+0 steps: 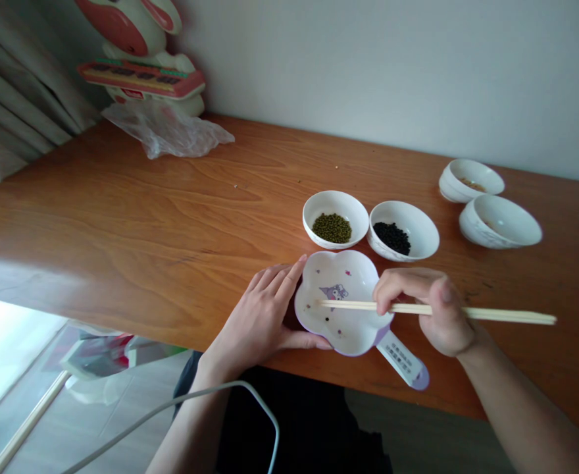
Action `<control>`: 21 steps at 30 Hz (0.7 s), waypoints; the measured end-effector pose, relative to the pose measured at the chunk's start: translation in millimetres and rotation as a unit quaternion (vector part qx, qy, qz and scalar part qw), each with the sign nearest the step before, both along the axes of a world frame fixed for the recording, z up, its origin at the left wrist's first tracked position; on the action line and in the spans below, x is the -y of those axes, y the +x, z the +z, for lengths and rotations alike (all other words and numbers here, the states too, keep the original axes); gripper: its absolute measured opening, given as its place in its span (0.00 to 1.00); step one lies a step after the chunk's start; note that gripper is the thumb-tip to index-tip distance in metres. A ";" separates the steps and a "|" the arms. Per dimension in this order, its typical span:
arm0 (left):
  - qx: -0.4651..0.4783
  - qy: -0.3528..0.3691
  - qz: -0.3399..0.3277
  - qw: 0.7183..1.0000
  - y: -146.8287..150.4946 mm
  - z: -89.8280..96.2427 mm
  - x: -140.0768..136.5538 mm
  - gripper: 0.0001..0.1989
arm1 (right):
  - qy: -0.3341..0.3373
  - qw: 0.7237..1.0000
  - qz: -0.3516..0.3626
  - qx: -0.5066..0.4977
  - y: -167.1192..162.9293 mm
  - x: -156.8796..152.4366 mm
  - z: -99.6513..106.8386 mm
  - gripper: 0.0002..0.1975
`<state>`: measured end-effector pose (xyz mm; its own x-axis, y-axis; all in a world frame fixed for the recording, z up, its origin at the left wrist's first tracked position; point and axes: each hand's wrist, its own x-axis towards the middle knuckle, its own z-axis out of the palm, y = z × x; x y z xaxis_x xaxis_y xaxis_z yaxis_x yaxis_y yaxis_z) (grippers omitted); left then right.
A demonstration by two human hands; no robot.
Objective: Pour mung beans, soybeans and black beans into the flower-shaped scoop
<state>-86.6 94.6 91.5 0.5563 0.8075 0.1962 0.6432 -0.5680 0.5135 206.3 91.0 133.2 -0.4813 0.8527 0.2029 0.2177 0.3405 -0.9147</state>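
My left hand (264, 313) steadies a white, flower-shaped bowl (361, 276) with a purple edge, its fingers and thumb against the rim on the left side. The bowl has a short handle (402, 361) pointing toward the lower right and a cartoon print inside. A pair of wooden chopsticks (511, 316) is gripped in my right hand (442, 332). Their tips are close together over the inside of the bowl, near its left part; whether they pinch anything is too small to tell. A small dark speck, perhaps a bean, (327, 319) shows in the bowl below the tips.
Just behind stand a white bowl (313, 217) of green beans and another (425, 230) of black beans. Two more white bowls (450, 186) (524, 230) stand at the far right with some contents. A plastic bag (185, 135) and toy keyboard (136, 79) occupy the back left. A cable (195, 394) crosses my left forearm.
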 end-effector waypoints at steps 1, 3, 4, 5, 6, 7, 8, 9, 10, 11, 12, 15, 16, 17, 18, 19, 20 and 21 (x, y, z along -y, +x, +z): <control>0.000 0.000 0.000 1.000 0.0 0.2 0.0 0.64 | -0.003 1.000 -0.004 -0.003 3.4 -0.8 1.8 0.39; 0.002 0.001 0.000 1.000 0.0 0.5 0.0 0.63 | -0.012 1.000 -0.005 -0.007 9.4 -2.3 5.2 0.40; 0.002 0.001 0.000 1.000 0.0 0.6 0.1 0.63 | -0.015 1.000 -0.001 -0.009 11.5 -2.8 6.6 0.41; 0.002 0.001 0.000 1.000 0.0 0.8 0.1 0.63 | -0.019 1.000 0.003 -0.011 12.9 -3.2 7.9 0.42; 0.002 0.000 0.000 1.000 0.0 0.9 0.2 0.63 | -0.021 1.000 0.007 -0.013 13.6 -3.5 9.1 0.42; 0.001 -0.001 0.001 1.000 0.1 1.0 0.3 0.63 | -0.023 1.000 0.011 -0.012 13.8 -3.6 10.2 0.42; 0.002 -0.003 0.003 1.000 0.2 1.1 0.4 0.63 | -0.026 1.000 0.014 -0.010 13.7 -3.7 11.5 0.42; 0.002 -0.005 0.004 1.000 0.2 1.2 0.5 0.63 | -0.029 0.999 0.018 -0.009 13.7 -3.8 13.0 0.42; 0.003 -0.007 0.005 1.000 0.3 1.2 0.6 0.63 | -0.033 0.999 0.022 -0.010 13.9 -3.9 14.7 0.42; 0.004 -0.009 0.004 1.000 0.3 1.1 0.6 0.63 | -0.038 0.999 0.025 -0.013 14.4 -4.2 16.6 0.42; 0.004 -0.010 0.003 1.000 0.3 1.0 0.5 0.63 | -0.045 0.998 0.028 -0.019 15.3 -4.7 18.6 0.42; 0.006 -0.008 -0.002 1.000 0.3 0.7 0.2 0.63 | -0.065 0.997 0.040 -0.022 19.3 -6.7 22.6 0.43; 0.007 -0.007 -0.002 1.000 0.3 0.7 0.1 0.63 | -0.070 0.996 0.043 -0.016 20.5 -7.4 22.8 0.44; 0.008 -0.006 -0.002 1.000 0.3 0.7 0.1 0.63 | -0.075 0.996 0.045 -0.008 21.4 -7.9 22.2 0.44; 0.007 -0.008 0.000 1.000 0.2 0.8 0.1 0.63 | -0.078 0.996 0.047 -0.001 22.1 -8.3 21.1 0.44; 0.005 -0.010 0.001 1.000 0.2 0.9 0.1 0.63 | -0.079 0.996 0.047 0.003 22.5 -8.4 19.4 0.44; 0.003 -0.013 0.002 1.000 0.2 0.9 0.2 0.63 | -0.078 0.996 0.046 0.004 22.9 -8.5 17.5 0.43; 0.002 -0.015 0.003 1.000 0.1 0.8 0.3 0.63 | -0.073 0.996 0.044 0.000 23.3 -8.4 15.7 0.42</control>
